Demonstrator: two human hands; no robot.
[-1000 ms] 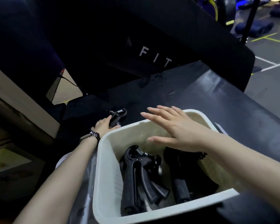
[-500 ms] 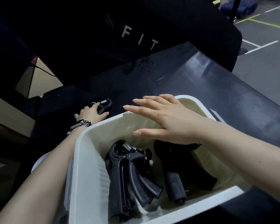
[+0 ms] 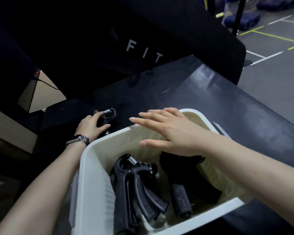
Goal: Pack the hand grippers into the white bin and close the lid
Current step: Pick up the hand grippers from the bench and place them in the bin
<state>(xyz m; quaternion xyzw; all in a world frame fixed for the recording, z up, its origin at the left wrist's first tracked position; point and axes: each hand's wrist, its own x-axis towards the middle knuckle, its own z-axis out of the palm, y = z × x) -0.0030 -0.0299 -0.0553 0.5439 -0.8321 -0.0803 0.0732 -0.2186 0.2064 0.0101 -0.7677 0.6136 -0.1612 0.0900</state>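
Left hand [image 3: 90, 127], a watch [image 3: 78, 139] on its wrist, curls its fingers around a black hand gripper [image 3: 107, 117] lying on the dark table [image 3: 227, 106] just beyond the far left corner of the white bin [image 3: 92, 175]. Right hand [image 3: 168, 133] hovers flat over the open bin, fingers straight and holding nothing. Inside the bin lie two more black hand grippers, one on the left [image 3: 134, 187] and one on the right [image 3: 185, 192], partly hidden under the right wrist.

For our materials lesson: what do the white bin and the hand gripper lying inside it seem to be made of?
White bin: apparently moulded plastic, smooth and semi-matt, with rounded corners and a thick rim. Hand gripper: apparently black plastic body, handles matt and finely textured, perhaps rubberised; its coiled spring glints like bare metal.
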